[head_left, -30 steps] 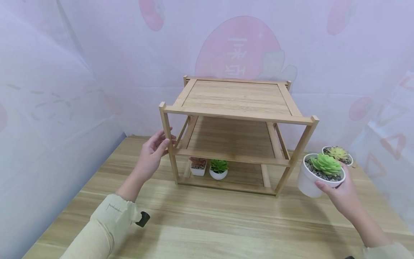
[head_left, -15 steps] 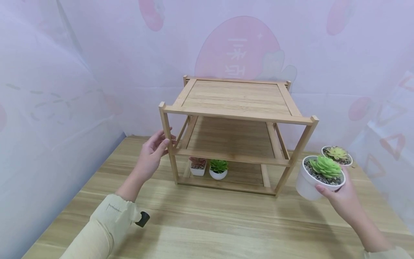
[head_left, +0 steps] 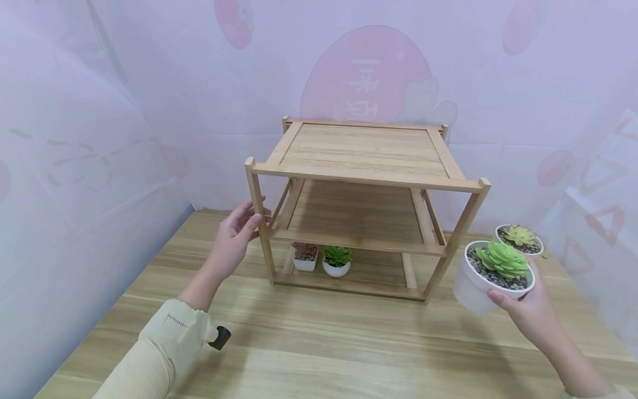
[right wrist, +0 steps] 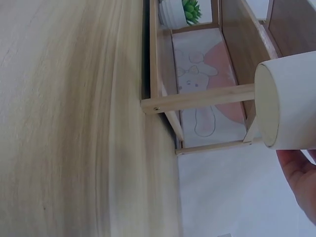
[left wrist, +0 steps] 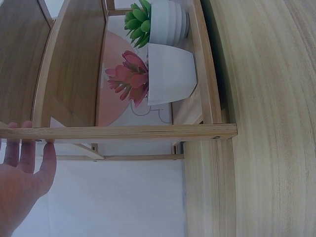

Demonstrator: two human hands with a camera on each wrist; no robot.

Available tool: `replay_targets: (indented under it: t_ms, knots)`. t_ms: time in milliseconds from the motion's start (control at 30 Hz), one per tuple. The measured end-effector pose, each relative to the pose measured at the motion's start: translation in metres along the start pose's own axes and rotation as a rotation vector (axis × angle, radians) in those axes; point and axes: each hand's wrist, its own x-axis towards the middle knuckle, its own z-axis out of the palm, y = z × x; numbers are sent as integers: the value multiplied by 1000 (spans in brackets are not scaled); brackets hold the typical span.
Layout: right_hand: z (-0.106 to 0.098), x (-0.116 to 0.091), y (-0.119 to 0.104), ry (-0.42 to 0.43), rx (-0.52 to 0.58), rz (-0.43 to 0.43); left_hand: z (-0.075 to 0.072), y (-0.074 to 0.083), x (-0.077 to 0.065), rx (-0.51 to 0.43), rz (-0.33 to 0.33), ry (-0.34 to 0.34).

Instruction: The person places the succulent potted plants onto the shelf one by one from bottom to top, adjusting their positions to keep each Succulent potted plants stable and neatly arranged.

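Note:
My right hand point(head_left: 535, 307) grips a white pot with a bright green succulent point(head_left: 503, 259), raised off the table to the right of the wooden shelf rack point(head_left: 374, 176). In the right wrist view the underside of the same white pot point(right wrist: 269, 106) faces the camera. My left hand point(head_left: 236, 235) holds the rack's front left post, thumb in front and fingers behind; in the left wrist view that hand point(left wrist: 24, 180) touches the post. On the bottom shelf stand a red succulent in a square white pot point(head_left: 305, 260) and a green succulent in a round white pot point(head_left: 336, 266).
Behind my right hand, a yellowish succulent in a white pot point(head_left: 520, 238) stands at the right of the wooden table point(head_left: 319, 343). A printed pale cloth point(head_left: 199, 83) hangs behind and along both sides. The rack has three levels.
My right hand has brought the potted green succulent slightly lower and nearer, tilting it a little. The left hand and the rack have stayed where they were.

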Motion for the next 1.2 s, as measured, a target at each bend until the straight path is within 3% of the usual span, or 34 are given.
replay_targets:
  t_ms: [567,900,1200]
  knots:
    - [11,3,-25,-86,-27,43,2,0,1,-1,-2,9]
    - [22,15,-44,-161,-10,-12,2,4,2,5,-20,13]
    - [30,25,-55,-242,-3,-16,0,1,1,-2,2,-1]
